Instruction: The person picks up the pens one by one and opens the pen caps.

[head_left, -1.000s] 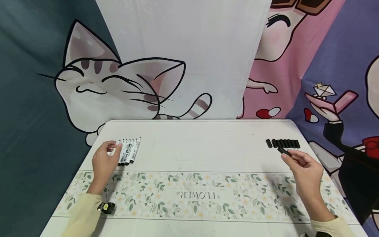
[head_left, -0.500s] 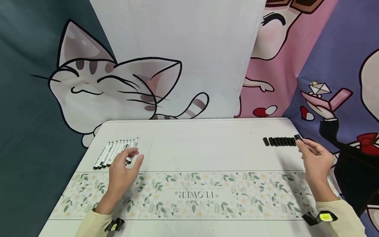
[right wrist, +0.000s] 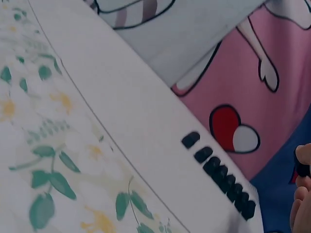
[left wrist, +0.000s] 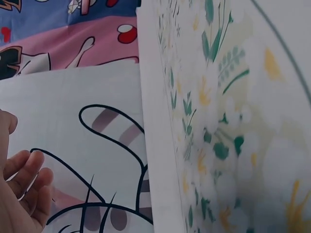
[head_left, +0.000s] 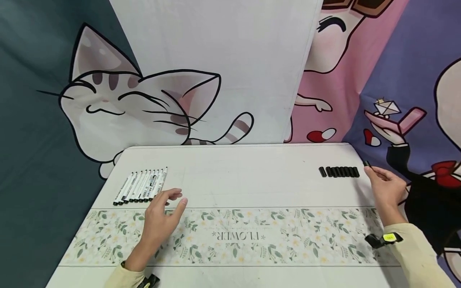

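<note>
Several white uncapped markers (head_left: 138,187) lie side by side at the table's left, tips pointing away. My left hand (head_left: 162,222) hovers in front of their right end, fingers loosely bent and holding nothing. The same left hand (left wrist: 26,189) shows at the left edge of the left wrist view. At the far right, my right hand (head_left: 388,192) pinches a small black marker cap (head_left: 367,164) between thumb and fingers, just past the right end of a row of black caps (head_left: 340,172). In the right wrist view, the fingers partly hide the held cap (right wrist: 301,167).
The white table (head_left: 234,176) has a band of flower print (head_left: 237,248) across its front. Behind it hangs cloth with a cartoon cat (head_left: 108,104). The leftmost cap (head_left: 322,172) sits slightly apart from the others.
My left hand has moved from the markers rightward and closer to me, uncovering them. My right hand has carried the cap from in front of the row to beyond its right end.
</note>
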`<state>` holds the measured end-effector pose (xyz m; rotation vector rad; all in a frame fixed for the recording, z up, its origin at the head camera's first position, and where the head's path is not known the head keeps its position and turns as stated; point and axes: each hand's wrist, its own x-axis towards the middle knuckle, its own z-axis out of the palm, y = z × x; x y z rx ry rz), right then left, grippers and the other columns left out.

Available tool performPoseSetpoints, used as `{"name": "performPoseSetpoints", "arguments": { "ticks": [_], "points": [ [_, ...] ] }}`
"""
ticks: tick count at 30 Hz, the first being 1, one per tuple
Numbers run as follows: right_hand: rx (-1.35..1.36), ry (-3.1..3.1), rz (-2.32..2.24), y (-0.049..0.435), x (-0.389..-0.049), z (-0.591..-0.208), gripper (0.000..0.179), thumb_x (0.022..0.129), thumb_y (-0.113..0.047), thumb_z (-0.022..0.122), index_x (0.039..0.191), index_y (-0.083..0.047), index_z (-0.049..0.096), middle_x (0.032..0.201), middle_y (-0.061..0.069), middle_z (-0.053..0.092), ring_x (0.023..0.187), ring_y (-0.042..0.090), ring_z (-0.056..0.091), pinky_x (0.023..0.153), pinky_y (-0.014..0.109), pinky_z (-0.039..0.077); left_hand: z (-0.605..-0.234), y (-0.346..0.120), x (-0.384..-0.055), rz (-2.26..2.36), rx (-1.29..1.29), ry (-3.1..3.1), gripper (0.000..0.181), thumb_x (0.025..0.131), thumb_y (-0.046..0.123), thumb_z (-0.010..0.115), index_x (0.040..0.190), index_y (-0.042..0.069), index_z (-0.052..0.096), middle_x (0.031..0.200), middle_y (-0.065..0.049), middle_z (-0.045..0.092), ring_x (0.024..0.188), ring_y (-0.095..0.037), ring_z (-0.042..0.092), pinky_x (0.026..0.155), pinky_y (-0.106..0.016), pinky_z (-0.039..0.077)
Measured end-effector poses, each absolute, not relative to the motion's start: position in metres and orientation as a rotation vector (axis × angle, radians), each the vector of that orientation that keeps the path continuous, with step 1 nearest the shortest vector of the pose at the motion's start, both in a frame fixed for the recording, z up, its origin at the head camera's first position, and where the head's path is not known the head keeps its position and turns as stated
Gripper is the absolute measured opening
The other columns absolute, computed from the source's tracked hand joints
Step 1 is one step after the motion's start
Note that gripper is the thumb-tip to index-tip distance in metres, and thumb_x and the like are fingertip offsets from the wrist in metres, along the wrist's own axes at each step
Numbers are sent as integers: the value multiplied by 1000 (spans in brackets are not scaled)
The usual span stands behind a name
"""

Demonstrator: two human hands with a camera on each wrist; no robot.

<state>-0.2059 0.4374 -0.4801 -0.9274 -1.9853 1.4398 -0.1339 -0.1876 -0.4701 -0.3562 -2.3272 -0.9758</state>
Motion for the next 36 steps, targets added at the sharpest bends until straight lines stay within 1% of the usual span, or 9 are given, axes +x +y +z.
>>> {"name": "performPoseSetpoints", "arguments": {
  "ticks": [4, 9, 13, 18, 20, 24, 26, 32, 36],
  "points": [
    [-965, -2057, 1400, 448, -215, -493, 20, 82, -39, 87, 98, -29, 80, 65, -31, 60, 61, -8, 55, 53, 10, 40, -474, -185, -132, -975, -355, -2346, 33, 87, 9, 80, 118, 5, 70, 101, -4, 72, 94, -19, 63, 78, -22, 43],
    [-1046, -2123, 1377, 459, -222, -501, 17, 83, -44, 85, 94, -34, 76, 60, -34, 57, 57, -10, 54, 52, 11, 40, -477, -183, -130, -979, -342, -2356, 32, 87, 11, 81, 117, 6, 71, 101, -4, 72, 93, -18, 63, 77, -22, 44],
    [-1088, -2149, 1401, 465, -226, -504, 16, 82, -45, 85, 91, -37, 74, 58, -35, 57, 58, -9, 54, 52, 12, 41, -477, -182, -129, -988, -356, -2356, 32, 87, 10, 80, 117, 5, 71, 102, -5, 72, 93, -18, 63, 76, -28, 47],
    [-1110, -2172, 1434, 469, -229, -509, 13, 84, -41, 84, 86, -36, 71, 57, -35, 56, 61, -7, 52, 51, 17, 41, -477, -182, -128, -972, -350, -2368, 32, 87, 11, 81, 117, 5, 71, 102, -5, 71, 93, -18, 64, 73, -38, 50],
    [-1122, -2194, 1414, 470, -229, -511, 13, 85, -41, 83, 86, -36, 71, 59, -36, 54, 63, -6, 51, 51, 19, 40, -478, -182, -128, -966, -347, -2375, 32, 87, 12, 81, 117, 5, 71, 102, -5, 71, 94, -18, 64, 73, -38, 51],
    [-1137, -2260, 1342, 473, -229, -514, 14, 85, -45, 81, 90, -37, 71, 64, -39, 49, 68, -5, 47, 53, 20, 40, -479, -182, -127, -963, -349, -2381, 32, 87, 11, 81, 116, 6, 71, 102, -4, 71, 94, -18, 64, 75, -30, 49],
    [-1129, -2295, 1304, 474, -229, -515, 14, 85, -47, 81, 89, -38, 70, 65, -39, 48, 69, -4, 46, 54, 20, 40, -480, -182, -126, -967, -350, -2383, 32, 87, 11, 81, 116, 5, 71, 102, -4, 71, 94, -18, 64, 75, -29, 48],
    [-1092, -2366, 1253, 475, -227, -515, 19, 86, -46, 80, 75, -42, 65, 61, -40, 47, 67, -6, 46, 54, 18, 40, -480, -181, -126, -978, -344, -2391, 31, 87, 12, 81, 116, 6, 71, 103, -3, 71, 94, -17, 63, 73, -38, 51],
    [-1057, -2408, 1222, 475, -226, -516, 18, 86, -46, 80, 76, -42, 66, 57, -41, 47, 65, -10, 45, 57, 17, 40, -480, -182, -127, -963, -339, -2396, 32, 87, 12, 81, 117, 6, 71, 102, -4, 71, 93, -17, 63, 73, -38, 51]
  ]
}}
